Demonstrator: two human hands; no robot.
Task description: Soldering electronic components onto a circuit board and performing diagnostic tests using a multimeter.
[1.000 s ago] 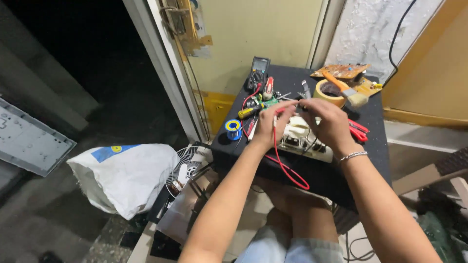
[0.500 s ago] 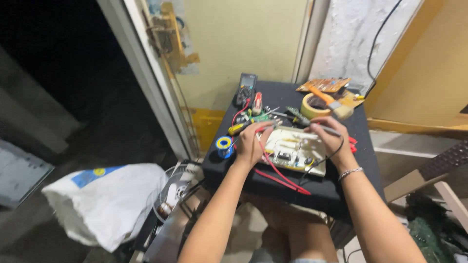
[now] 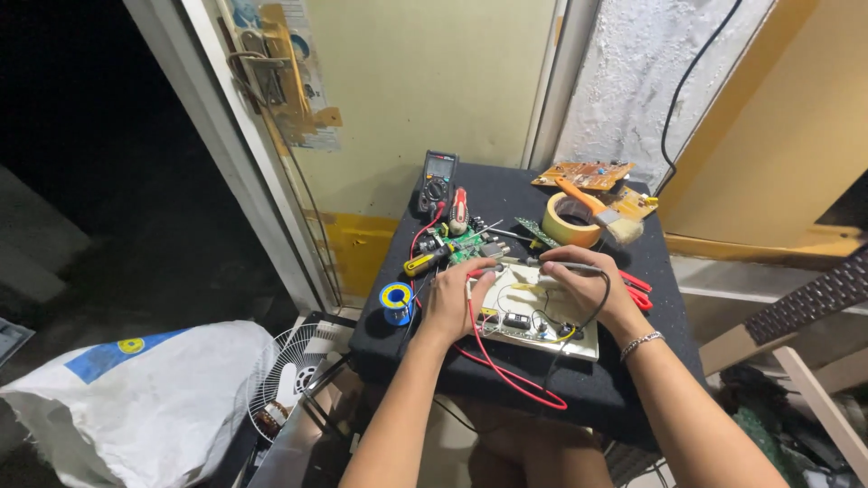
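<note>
A pale circuit board (image 3: 529, 316) lies on the black table (image 3: 633, 380). My left hand (image 3: 449, 303) rests on the board's left edge, pinching a red test probe (image 3: 476, 272) whose red lead (image 3: 506, 372) loops toward the table's front edge. My right hand (image 3: 586, 285) is curled over the board's far right side, holding a black probe with its black lead (image 3: 601, 303) running under the palm. A dark multimeter (image 3: 438, 181) stands at the back of the table, and both leads run toward it.
Behind the board are a yellow-handled screwdriver (image 3: 423, 263), a small green board (image 3: 461, 248), a tape roll (image 3: 570, 221), an orange brush (image 3: 592, 206) and a brown board (image 3: 583, 173). A solder spool (image 3: 396, 301) sits left, red pliers (image 3: 637, 289) right. A white bag (image 3: 136, 398) and fan guard (image 3: 285, 380) lie below left.
The view has swung and moved closer. Both hands stay on the pale board; my right hand has shifted toward its far right edge with the black probe.
</note>
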